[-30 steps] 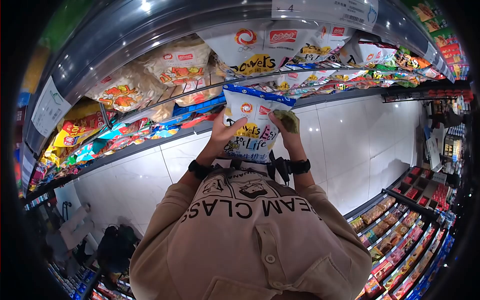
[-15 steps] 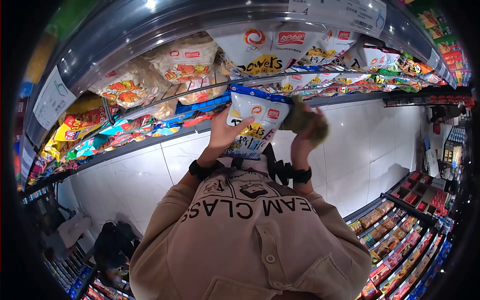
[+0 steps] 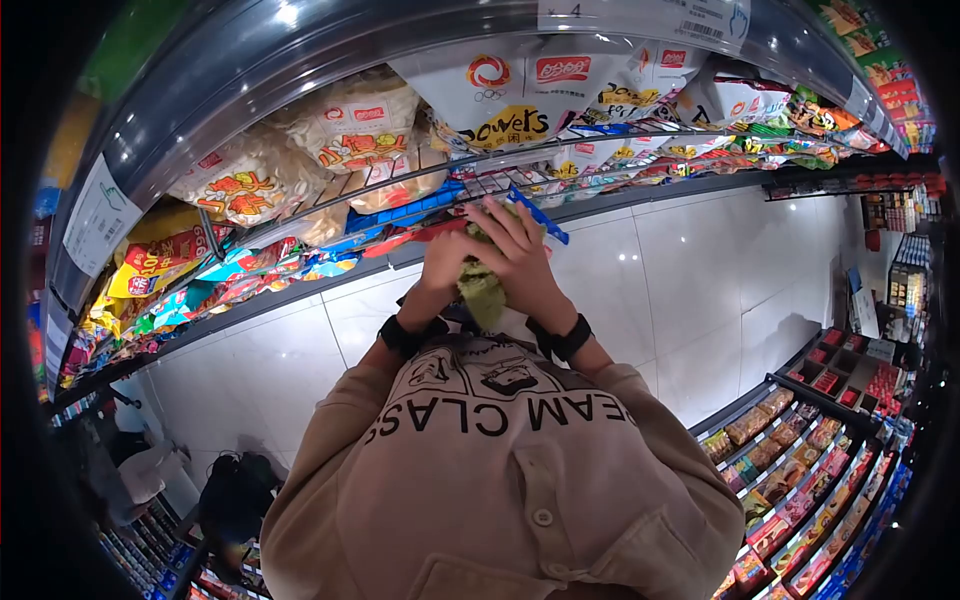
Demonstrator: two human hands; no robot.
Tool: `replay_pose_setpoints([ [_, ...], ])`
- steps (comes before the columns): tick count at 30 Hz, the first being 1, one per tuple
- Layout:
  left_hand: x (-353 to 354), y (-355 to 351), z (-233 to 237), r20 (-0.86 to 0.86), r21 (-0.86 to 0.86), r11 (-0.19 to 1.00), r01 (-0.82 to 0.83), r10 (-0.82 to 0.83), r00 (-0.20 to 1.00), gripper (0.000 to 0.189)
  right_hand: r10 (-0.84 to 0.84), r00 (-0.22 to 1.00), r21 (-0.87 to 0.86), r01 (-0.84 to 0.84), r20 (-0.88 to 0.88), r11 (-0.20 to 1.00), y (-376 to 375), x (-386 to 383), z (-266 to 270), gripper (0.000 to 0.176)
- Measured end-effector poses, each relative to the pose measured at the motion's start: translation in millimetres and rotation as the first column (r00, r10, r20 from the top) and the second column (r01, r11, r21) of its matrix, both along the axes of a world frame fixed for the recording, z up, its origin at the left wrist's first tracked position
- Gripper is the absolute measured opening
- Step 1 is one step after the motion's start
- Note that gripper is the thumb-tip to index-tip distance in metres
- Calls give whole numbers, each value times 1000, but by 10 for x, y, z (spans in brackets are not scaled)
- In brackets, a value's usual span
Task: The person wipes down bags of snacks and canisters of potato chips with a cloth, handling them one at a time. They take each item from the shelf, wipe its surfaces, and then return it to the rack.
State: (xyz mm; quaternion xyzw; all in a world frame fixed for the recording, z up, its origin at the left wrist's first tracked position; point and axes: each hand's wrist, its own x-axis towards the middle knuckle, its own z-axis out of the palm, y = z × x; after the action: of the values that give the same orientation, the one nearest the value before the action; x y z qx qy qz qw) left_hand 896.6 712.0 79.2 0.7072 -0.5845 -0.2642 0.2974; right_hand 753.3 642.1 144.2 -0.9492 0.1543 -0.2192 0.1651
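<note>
Both hands are together in front of my chest, just below the shelf edge. My right hand (image 3: pixel 518 252) has its fingers bent over a green cloth (image 3: pixel 484 298), which hangs down below the palm. My left hand (image 3: pixel 446 268) is against the cloth's left side, its fingers partly hidden behind my right hand. Behind them is a white snack bag with a blue top edge (image 3: pixel 541 216), mostly covered by the hands and cloth. Which fingers hold the bag cannot be made out.
A shelf with a wire rail (image 3: pixel 380 185) and many snack bags runs across the front. Pale floor tiles (image 3: pixel 690 290) lie beyond the hands. Racks of packaged food (image 3: pixel 800 450) stand at lower right. A person in dark clothes (image 3: pixel 235 500) is at lower left.
My right hand has moved left with the green cloth, over the front of the bag. The bag's printed face is now mostly covered. My left hand has shifted slightly and its fingers have closed in.
</note>
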Motion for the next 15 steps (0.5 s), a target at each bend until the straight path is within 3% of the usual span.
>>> replay_pose_setpoints([
  [1,12,9,-22,56,-13,1000,17,-16,998,33,-48,999,-76,46,-13,996,-21,33,-49,49],
  [2,14,11,-42,0,7,1000,-9,9,1000,38,-41,999,-74,40,-11,996,-46,37,-71,49],
  [4,-16,-18,188,-68,-28,999,-35,33,997,40,-264,958,1,266,109,964,-126,9,17,64],
  [5,-36,-19,244,-139,-62,996,-64,55,989,42,-265,959,0,266,105,964,-163,-18,-43,64],
  [6,-33,-21,250,-141,-61,996,-68,59,988,42,-214,969,160,193,127,968,-195,-29,-128,71],
  [7,-12,-24,253,-126,5,1000,-27,28,992,44,-164,974,315,108,158,943,-205,-26,-200,78],
  [8,2,-18,252,-112,72,997,14,-6,994,45,-158,975,316,102,157,943,-183,-35,-260,78],
  [10,-1,-4,185,-94,14,1000,8,-7,996,45,-315,944,676,167,101,718,-140,-31,-289,74],
  [11,-14,3,160,-76,-44,999,8,-11,997,45,-313,944,675,168,99,719,-143,-34,-345,74],
  [13,-30,7,260,-81,-8,1000,3,-4,997,44,-275,927,451,138,256,882,-168,-8,-426,56],
  [14,-36,8,295,-84,28,1000,2,0,997,44,-276,927,452,137,256,881,-178,-13,-449,56],
  [15,-55,1,290,-83,31,1000,3,-1,997,44,-345,909,577,156,234,802,-186,-15,-417,44],
])
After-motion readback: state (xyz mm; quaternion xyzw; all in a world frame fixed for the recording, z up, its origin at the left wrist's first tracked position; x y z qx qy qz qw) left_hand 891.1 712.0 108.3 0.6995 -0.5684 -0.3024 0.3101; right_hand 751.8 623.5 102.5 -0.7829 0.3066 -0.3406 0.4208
